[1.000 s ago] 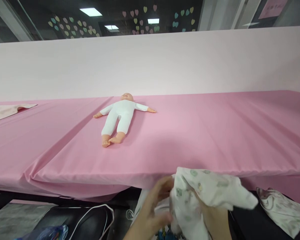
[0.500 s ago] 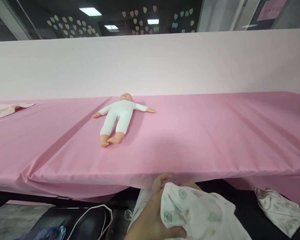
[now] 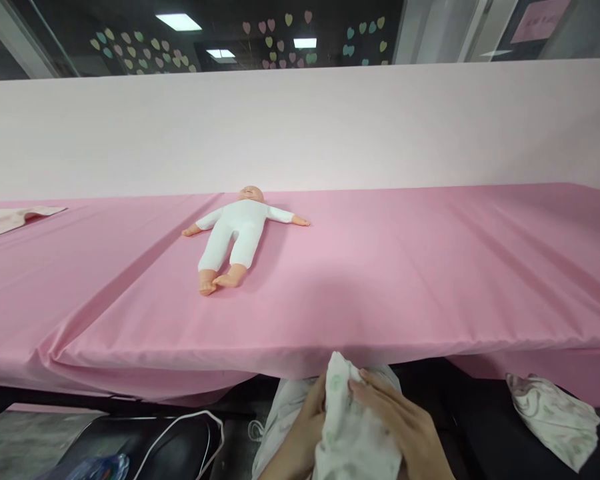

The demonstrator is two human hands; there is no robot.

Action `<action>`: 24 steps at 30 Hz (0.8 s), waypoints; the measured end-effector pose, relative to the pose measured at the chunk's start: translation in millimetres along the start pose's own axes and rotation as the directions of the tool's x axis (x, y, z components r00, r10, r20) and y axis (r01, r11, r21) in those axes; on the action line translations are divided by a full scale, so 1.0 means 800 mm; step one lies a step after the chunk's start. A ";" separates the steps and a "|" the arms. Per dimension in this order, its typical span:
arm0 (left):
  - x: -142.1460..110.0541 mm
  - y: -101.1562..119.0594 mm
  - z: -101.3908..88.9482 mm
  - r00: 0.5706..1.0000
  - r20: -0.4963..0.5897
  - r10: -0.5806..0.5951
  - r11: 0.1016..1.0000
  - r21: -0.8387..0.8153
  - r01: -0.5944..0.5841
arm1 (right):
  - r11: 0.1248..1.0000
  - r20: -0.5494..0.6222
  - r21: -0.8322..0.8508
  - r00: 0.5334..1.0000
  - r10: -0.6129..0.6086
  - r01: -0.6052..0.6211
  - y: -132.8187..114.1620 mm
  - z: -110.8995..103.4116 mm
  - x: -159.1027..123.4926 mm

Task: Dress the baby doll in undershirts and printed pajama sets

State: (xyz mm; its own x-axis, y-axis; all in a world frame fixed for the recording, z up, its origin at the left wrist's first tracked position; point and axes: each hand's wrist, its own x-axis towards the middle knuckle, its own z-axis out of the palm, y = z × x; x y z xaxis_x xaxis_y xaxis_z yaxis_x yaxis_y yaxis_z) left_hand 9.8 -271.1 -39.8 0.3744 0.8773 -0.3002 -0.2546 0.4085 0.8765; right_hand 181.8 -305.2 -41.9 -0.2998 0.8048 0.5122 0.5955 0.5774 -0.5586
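Cloth [image 3: 349,433] has narrowed, long axis toward the surface [image 3: 405,280].
Left hand [image 3: 310,421], right hand [image 3: 399,417], part-curled, hold its sides.

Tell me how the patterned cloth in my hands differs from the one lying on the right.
The held cloth is between your left hand and right hand, while the resting cloth lies untouched on a black surface.
The held cloth runs past the picture's bottom edge, whereas the resting cloth shows whole.
Both are whitish with a faint greenish print.
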 end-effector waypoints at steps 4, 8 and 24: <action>0.016 -0.021 -0.003 0.989 -0.040 -0.144 0.966 -0.222 0.131 | 0.938 0.290 -0.296 0.953 -0.093 0.182 0.016 0.003 -0.019; 0.021 -0.043 0.010 0.966 0.005 -0.259 0.897 -0.370 0.242 | 0.782 0.362 -0.540 0.925 -0.119 0.312 0.046 0.014 -0.058; 0.028 -0.085 0.024 0.903 0.320 -0.287 0.768 -0.487 0.417 | 0.630 0.036 -0.775 0.992 0.124 -0.050 0.065 0.098 -0.127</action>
State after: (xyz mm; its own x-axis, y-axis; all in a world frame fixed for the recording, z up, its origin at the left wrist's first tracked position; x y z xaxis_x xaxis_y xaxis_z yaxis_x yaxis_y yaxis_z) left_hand 52.9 -283.8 -98.6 0.6964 0.5944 -0.4022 -0.4734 0.8017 0.3650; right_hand 185.0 -346.3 -174.3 -0.2509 0.8745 0.4151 0.9678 0.2169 0.1279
